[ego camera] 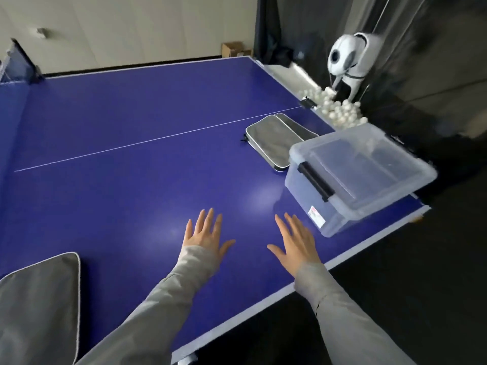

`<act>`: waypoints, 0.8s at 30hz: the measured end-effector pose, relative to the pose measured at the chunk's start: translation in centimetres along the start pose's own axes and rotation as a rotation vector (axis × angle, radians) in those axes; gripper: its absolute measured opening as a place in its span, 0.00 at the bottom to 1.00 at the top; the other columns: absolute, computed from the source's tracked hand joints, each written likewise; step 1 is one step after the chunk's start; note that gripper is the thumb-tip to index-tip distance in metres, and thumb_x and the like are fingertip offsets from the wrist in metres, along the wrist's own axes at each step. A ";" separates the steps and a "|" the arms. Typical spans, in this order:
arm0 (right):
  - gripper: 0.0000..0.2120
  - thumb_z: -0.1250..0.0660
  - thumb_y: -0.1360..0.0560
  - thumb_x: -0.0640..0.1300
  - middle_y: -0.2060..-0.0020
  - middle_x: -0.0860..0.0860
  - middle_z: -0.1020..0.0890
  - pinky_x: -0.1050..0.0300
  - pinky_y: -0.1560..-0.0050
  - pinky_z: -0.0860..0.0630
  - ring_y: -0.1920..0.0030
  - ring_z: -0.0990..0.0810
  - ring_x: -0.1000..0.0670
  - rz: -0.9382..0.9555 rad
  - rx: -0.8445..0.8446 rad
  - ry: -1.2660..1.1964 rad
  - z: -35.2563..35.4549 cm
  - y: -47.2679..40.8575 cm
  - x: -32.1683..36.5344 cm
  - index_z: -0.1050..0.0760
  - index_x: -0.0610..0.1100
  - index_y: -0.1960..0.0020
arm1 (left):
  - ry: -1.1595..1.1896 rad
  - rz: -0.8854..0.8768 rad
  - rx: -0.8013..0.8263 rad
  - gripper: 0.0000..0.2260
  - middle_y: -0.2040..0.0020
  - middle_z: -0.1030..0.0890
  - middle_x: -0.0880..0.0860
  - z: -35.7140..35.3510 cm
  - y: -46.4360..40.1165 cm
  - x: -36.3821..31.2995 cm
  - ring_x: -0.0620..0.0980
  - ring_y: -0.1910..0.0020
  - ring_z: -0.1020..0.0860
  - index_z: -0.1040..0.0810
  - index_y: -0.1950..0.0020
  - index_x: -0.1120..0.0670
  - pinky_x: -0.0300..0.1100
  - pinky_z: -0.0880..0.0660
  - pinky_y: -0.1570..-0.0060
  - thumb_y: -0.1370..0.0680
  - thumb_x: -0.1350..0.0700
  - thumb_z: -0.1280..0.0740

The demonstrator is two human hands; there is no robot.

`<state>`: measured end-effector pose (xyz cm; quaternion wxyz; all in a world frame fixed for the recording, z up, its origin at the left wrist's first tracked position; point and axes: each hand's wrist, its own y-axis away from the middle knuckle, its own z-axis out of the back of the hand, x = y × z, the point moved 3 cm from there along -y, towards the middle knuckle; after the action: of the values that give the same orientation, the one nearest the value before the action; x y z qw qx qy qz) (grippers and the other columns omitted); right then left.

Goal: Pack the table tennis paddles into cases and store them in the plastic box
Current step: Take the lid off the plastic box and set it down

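Both hands flat and spread over the blue bench (131, 154), left hand (204, 237) and right hand (296, 245) holding nothing. Lidded box (361, 177) sits right, two grey cases (274, 143) just behind it, another case (39, 299) lower left.

Blue worktop in a pale-walled room with dark curtains

A large blue worktop (131, 133) with white edge lines and a thin white centre line fills most of the view. Behind it runs a pale wall (131, 27), with a small cardboard box (233, 49) on the floor at its foot. Dark curtains (421, 48) hang at the right. A white ball machine (347, 56) stands there above a heap of white balls (337, 109). The floor (395, 272) is dark
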<state>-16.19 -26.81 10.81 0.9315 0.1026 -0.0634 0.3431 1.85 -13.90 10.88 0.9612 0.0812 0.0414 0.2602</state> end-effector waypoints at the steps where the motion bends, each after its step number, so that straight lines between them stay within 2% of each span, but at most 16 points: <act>1: 0.34 0.43 0.22 0.60 0.22 0.49 0.51 0.45 0.25 0.47 0.23 0.55 0.47 -0.006 -0.030 -0.008 1.1 0.4 -1.7 0.56 0.52 0.23 | 0.001 -0.013 -0.023 0.33 0.22 0.60 0.50 0.7 -0.6 -2.1 0.50 0.23 0.61 0.59 0.23 0.50 0.51 0.59 0.25 0.22 0.35 0.55; 5: 0.33 0.43 0.22 0.59 0.23 0.50 0.49 0.45 0.25 0.47 0.23 0.54 0.47 -0.038 -0.120 -0.033 4.8 2.3 -9.2 0.54 0.53 0.23 | 0.034 -0.046 -0.100 0.33 0.22 0.57 0.48 3.1 -3.0 -10.6 0.49 0.23 0.59 0.57 0.22 0.50 0.51 0.57 0.25 0.22 0.35 0.54; 12: 0.33 0.44 0.22 0.60 0.23 0.48 0.48 0.46 0.25 0.48 0.23 0.53 0.46 -0.187 -0.163 -0.021 9.0 5.2 -22.1 0.55 0.52 0.23 | 0.027 -0.112 -0.165 0.32 0.21 0.56 0.49 6.0 -5.8 -21.9 0.49 0.23 0.58 0.56 0.22 0.50 0.51 0.57 0.25 0.22 0.36 0.55; 18: 0.33 0.44 0.22 0.60 0.23 0.47 0.47 0.46 0.25 0.46 0.23 0.53 0.46 -0.267 -0.191 -0.029 11.3 4.4 -29.3 0.54 0.50 0.23 | 0.064 -0.107 -0.227 0.31 0.21 0.52 0.49 7.3 -8.8 -27.2 0.49 0.23 0.55 0.51 0.23 0.50 0.51 0.54 0.25 0.22 0.36 0.52; 24: 0.33 0.44 0.21 0.59 0.23 0.48 0.47 0.46 0.25 0.45 0.23 0.52 0.47 -0.267 -0.188 -0.004 12.4 0.1 -34.7 0.54 0.50 0.23 | 0.087 -0.073 -0.211 0.32 0.21 0.53 0.48 6.7 -14.4 -30.7 0.48 0.23 0.56 0.53 0.23 0.49 0.50 0.55 0.25 0.22 0.36 0.53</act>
<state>-43.15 -51.40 16.32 0.9742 0.0230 -0.0828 0.2084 -16.70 -42.65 16.03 0.9706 -0.0335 0.0583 0.2313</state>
